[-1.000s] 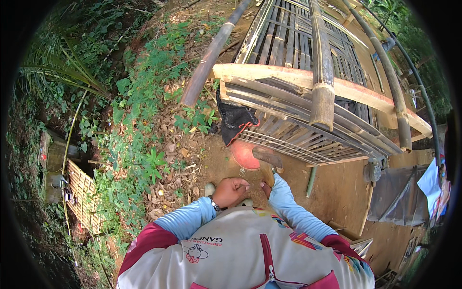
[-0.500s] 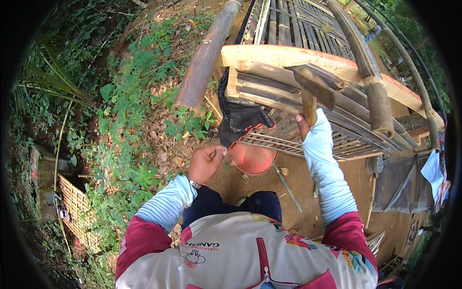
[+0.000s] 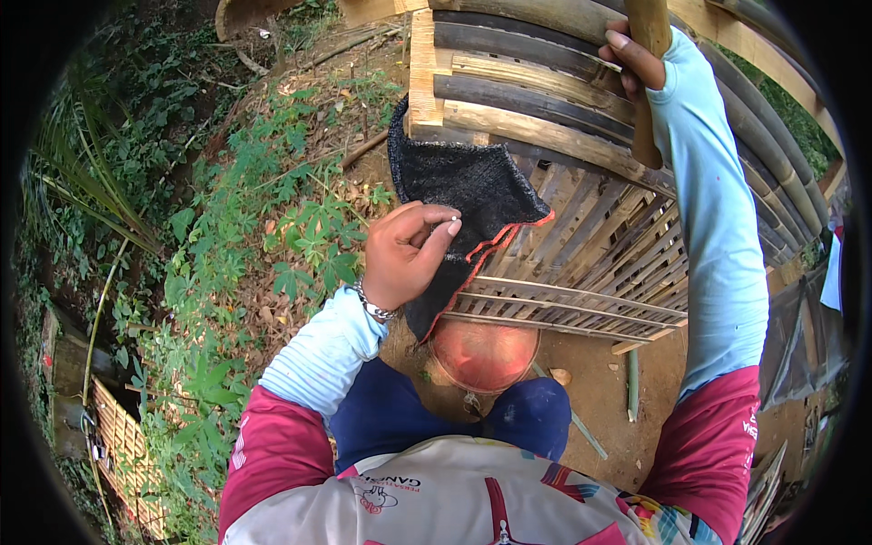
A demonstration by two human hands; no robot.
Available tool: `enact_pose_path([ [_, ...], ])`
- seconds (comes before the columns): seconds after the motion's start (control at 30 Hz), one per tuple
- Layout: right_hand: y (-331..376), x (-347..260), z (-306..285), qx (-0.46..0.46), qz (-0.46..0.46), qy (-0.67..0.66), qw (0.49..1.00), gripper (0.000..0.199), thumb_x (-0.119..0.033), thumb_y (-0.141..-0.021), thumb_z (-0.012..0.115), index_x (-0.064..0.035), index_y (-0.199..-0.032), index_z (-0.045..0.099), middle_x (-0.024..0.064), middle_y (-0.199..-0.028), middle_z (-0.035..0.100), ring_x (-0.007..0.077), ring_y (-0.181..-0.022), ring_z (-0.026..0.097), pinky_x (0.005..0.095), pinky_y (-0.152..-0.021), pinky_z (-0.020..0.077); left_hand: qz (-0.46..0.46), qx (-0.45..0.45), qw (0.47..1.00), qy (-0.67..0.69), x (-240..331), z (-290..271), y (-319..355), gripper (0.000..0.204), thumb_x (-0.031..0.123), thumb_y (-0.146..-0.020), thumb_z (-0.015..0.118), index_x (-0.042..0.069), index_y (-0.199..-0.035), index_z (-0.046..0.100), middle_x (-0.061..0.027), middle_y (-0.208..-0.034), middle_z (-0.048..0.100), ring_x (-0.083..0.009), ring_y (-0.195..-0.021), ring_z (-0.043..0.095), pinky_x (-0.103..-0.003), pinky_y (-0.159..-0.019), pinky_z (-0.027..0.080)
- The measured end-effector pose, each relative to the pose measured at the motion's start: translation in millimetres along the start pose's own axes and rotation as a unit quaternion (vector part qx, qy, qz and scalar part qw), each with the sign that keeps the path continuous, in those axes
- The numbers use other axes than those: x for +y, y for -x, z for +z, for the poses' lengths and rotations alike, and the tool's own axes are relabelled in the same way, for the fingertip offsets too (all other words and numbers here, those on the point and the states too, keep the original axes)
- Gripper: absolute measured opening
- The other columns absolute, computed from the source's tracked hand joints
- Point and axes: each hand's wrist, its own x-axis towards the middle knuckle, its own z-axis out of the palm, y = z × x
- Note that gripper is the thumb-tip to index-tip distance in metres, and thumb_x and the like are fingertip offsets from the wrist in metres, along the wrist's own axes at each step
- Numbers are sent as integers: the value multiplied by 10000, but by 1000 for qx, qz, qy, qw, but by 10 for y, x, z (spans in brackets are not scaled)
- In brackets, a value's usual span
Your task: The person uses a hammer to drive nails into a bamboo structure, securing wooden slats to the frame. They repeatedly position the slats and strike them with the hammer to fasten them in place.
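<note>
My left hand (image 3: 404, 250) is closed in a pinch, with a tiny pale tip between thumb and forefinger, too small to name. It is in front of a black mesh cloth (image 3: 463, 182) with an orange-red edge, which hangs from the corner of a bamboo-slat frame (image 3: 545, 118). Raised at the upper right, my right hand (image 3: 639, 59) grips the wooden handle (image 3: 647, 136) of a hatchet. The hatchet's head is out of the picture now; half a second ago it showed as a broad, dark piece across the handle.
A red round basin (image 3: 483, 354) sits on the dirt ground between my knees and the frame. Green bamboo pieces (image 3: 632, 386) lie on the soil. Leafy plants (image 3: 213, 272) cover the slope at left. Dark plastic sheeting (image 3: 799, 350) hangs at right.
My left hand has moved up and right to the mesh cloth. My right hand has risen up and right with the hatchet, whose head has left the view. The view has shifted closer to the frame.
</note>
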Motion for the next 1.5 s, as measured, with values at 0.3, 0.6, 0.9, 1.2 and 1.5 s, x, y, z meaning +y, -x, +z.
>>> enact_pose_path([
  [0.3,-90,-157,48,-47,-11,-31,998,315,-287,-816,755,-55,-998,644,48,-844,685,66,-581,509,241,-538,443,46,19,999,9,-195,-39,47,79,46,-834,709,8,-902,719,-71,-717,654,-113,-541,514,-259,-504,387],
  [0.6,-64,-240,57,-24,-13,-8,1000,304,-270,-806,752,-48,-978,637,41,-812,680,75,-569,521,238,-532,441,98,112,987,64,-70,-124,-651,101,75,-855,728,16,-936,714,34,-615,488,-29,-561,403,-227,-504,316],
  [0.9,-82,-228,33,-18,-26,-15,999,290,-241,-807,753,-35,-973,635,58,-812,686,81,-559,542,247,-515,452,155,166,973,26,199,-98,-1572,167,131,-921,691,-23,-984,693,63,-736,603,-3,-659,466,-173,-582,351],
  [1.2,-53,-218,0,-20,-28,-26,999,249,-206,-813,743,-24,-949,641,58,-782,684,92,-528,541,262,-485,447,243,298,923,-19,265,161,-1944,129,125,-873,726,9,-924,703,11,-614,505,-71,-552,440,-242,-512,343],
  [1.5,-372,-340,-546,108,-71,464,876,387,-296,-824,758,-139,-1173,697,108,-982,734,242,-899,691,349,-814,514,348,324,879,-22,91,161,-2085,97,63,-872,730,-8,-931,700,-21,-721,640,-48,-608,530,-214,-564,427],
])
